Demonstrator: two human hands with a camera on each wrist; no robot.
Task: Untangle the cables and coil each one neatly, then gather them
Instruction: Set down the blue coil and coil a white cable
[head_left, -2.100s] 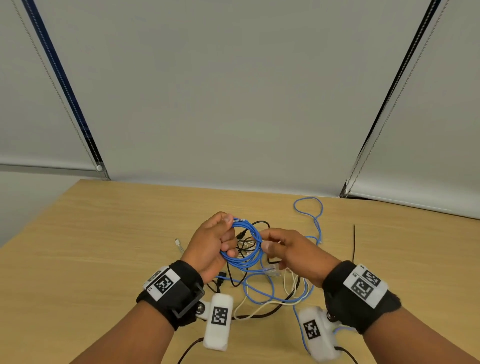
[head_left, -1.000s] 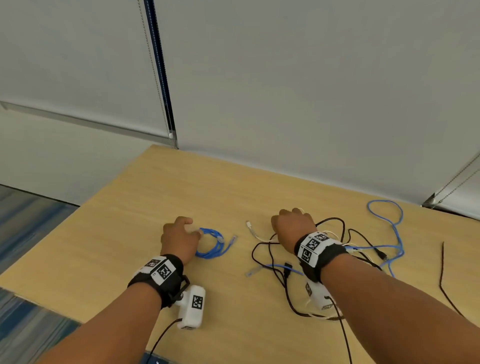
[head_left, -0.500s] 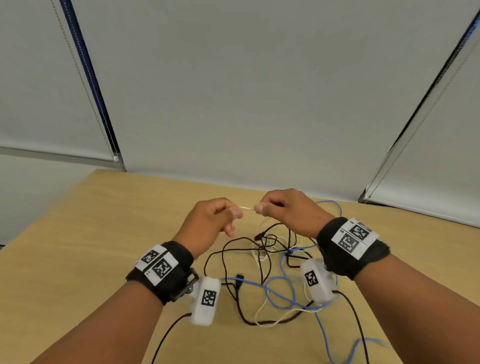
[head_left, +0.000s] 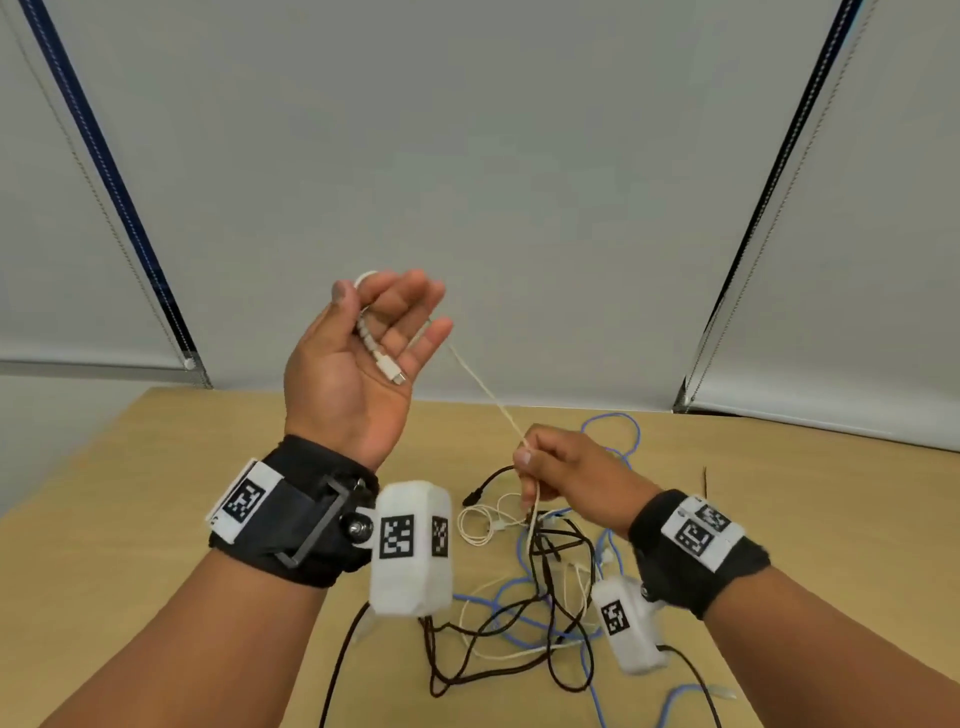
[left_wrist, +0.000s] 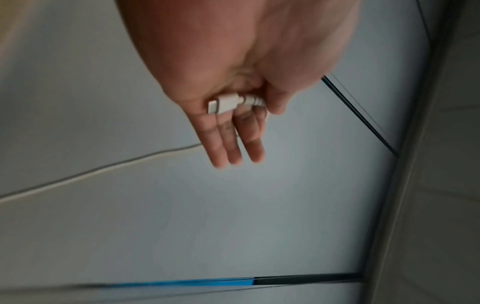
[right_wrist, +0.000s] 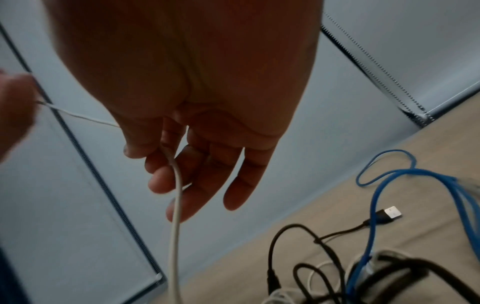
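My left hand (head_left: 382, 317) is raised with its palm toward me. Its thumb pins a white cable (head_left: 483, 389) against the fingers, and the cable's connector (head_left: 387, 366) lies across the palm; the same connector (left_wrist: 223, 103) shows in the left wrist view. The cable runs taut down to my right hand (head_left: 532, 462), which pinches it between thumb and forefinger just above the table. Below that hand, the white cable (right_wrist: 176, 226) drops into a tangle (head_left: 545, 597) of black, white and blue cables. A blue cable (head_left: 623, 431) loops out behind the right hand.
The tangle lies on a light wooden table (head_left: 130, 519) that ends at window blinds behind. A black USB plug (right_wrist: 387, 215) sits at the tangle's edge. A thin black cable end (head_left: 705, 475) lies apart at the right. The wrist cameras' black leads trail toward me.
Half a second ago both hands pinched the white cable close together. My left hand has since risen and turned palm-up with the connector end, the right has dropped, and the cable stretches between them.
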